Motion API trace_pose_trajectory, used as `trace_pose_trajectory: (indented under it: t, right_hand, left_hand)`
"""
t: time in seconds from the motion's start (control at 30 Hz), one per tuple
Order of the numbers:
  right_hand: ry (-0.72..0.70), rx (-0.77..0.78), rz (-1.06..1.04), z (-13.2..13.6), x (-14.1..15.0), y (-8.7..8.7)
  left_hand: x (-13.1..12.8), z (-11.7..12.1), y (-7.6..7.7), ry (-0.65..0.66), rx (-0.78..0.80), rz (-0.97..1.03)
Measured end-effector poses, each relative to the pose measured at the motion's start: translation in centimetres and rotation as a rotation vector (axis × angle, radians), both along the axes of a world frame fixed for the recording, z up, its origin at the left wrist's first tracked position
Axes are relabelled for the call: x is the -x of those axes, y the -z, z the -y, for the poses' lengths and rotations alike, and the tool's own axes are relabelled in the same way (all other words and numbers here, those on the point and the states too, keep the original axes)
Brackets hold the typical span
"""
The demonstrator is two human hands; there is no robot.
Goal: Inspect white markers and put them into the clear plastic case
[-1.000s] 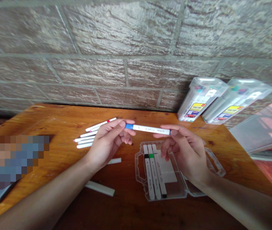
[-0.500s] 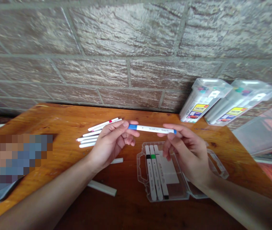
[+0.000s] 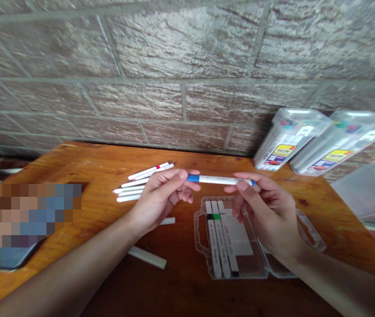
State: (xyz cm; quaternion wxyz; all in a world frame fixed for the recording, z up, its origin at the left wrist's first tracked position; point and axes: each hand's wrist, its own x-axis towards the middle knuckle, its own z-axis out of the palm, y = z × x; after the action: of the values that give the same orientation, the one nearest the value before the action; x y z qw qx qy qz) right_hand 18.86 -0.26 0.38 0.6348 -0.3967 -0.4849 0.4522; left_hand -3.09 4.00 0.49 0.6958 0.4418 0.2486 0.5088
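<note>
Case [image 3: 256,267] is 3 markers [image 3: 220,242] deep, loose pens [image 3: 131,193] out left of it; left hand [image 3: 161,191], right hand [image 3: 269,213] pinch 1 blue-ended pen [image 3: 215,179].

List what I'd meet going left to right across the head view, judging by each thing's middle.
Partly pixelated flat object → loose white markers → left hand → blue-ended marker held at both ends → right hand → rightmost standing clear box.
</note>
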Motion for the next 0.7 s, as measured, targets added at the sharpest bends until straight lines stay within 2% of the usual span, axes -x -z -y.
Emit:
trace_pose_trajectory:
  t: [0.27,0.47,0.7]
  right_hand:
    - [0.008,0.095,-0.142,-0.45,-0.16,-0.12]
    - [0.012,0.109,-0.161,-0.49,-0.31,-0.12]
    - [0.004,0.103,-0.159,-0.6,-0.28,-0.18]
  left_hand:
    - [0.43,0.19,-0.01,0.077,-0.024,0.023]
    - [0.59,0.26,0.12,0.146,-0.079,0.047]
    - [0.53,0.34,-0.01,0.162,-0.095,0.041]
